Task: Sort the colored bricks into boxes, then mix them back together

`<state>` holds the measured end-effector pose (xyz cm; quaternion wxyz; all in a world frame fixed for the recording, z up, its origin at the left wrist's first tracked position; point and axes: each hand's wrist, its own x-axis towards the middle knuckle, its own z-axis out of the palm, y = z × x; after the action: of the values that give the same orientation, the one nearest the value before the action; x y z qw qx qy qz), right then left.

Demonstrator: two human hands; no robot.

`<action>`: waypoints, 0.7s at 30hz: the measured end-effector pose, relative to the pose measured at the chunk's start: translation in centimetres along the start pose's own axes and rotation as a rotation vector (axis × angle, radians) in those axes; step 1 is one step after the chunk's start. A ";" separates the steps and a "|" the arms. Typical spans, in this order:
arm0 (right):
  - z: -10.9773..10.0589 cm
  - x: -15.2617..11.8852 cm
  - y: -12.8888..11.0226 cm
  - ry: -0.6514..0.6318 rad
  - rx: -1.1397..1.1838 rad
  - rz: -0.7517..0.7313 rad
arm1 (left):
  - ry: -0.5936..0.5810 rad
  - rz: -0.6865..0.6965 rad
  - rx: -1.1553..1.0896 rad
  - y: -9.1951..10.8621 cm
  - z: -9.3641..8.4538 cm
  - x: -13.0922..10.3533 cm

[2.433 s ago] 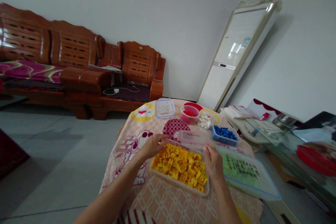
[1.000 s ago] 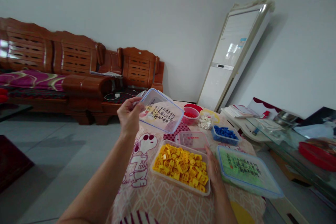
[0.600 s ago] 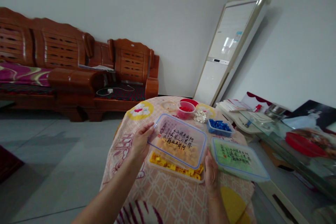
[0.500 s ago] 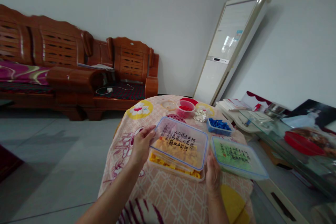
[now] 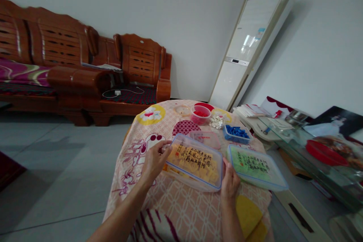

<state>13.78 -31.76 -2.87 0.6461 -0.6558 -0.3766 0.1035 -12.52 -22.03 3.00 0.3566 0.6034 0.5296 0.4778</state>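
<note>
A clear lid [image 5: 195, 160] with a blue rim and black writing lies over the box of yellow pieces [image 5: 181, 177], roughly in line with it. My left hand [image 5: 154, 159] grips the lid's left edge, thumb and fingers closed on it. At the right edge, my right hand [image 5: 230, 181] holds the lid with its fingers along the side. To the right is a lidded box of green pieces [image 5: 255, 166]. Behind stand an open box of blue pieces [image 5: 237, 134], a pink bowl of red pieces [image 5: 200, 114] and a pile of white pieces [image 5: 217, 120].
The round table has a patterned cloth [image 5: 181, 211]. Behind the yellow box lies a pinkish clear lid [image 5: 207, 138]. A glass-topped table [image 5: 300, 151] with a red basket [image 5: 326, 153] is at the right. Wooden seats [image 5: 138, 64] stand behind left.
Both hands have lowered the lid toward me onto the yellow box, uncovering the pinkish lid behind. The view has shifted slightly.
</note>
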 end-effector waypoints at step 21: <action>-0.6 -0.2 -0.1 -0.114 -0.044 0.005 | -0.021 -0.085 -0.038 -1.8 -1.0 0.5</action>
<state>13.94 -32.33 -2.72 0.6088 -0.6639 -0.4131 0.1338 -14.02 -21.34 1.74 0.3938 0.5783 0.5418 0.4658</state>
